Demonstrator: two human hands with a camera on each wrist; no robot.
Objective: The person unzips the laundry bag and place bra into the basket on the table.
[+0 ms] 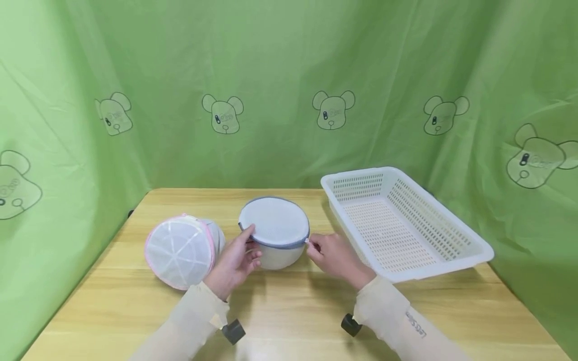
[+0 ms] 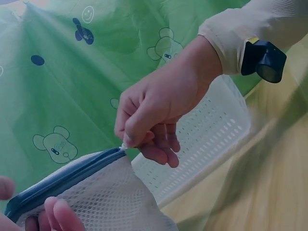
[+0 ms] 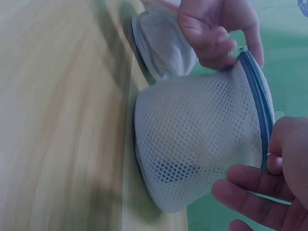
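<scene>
A white mesh laundry bag (image 1: pixel 274 220), drum-shaped with a blue-grey zipper round its top, stands at the middle of the table. My left hand (image 1: pixel 236 263) holds its left rim, thumb over the top edge and fingers at the mesh side. At the right end of the zipper (image 2: pixel 72 173), my right hand (image 1: pixel 336 255) pinches the small white zipper pull (image 2: pixel 123 146) between thumb and curled forefinger. The right wrist view shows the honeycomb mesh wall (image 3: pixel 192 130) bulging between both hands. A second mesh bag (image 1: pixel 180 253) with a pink rim lies tilted beside my left hand.
A white perforated plastic basket (image 1: pixel 356 233) stands on the right of the wooden table (image 1: pixel 289 321), close beyond my right hand. Green curtain (image 1: pixel 280 55) printed with bear heads hangs behind and on both sides. Each wrist carries a black camera (image 1: pixel 233 331).
</scene>
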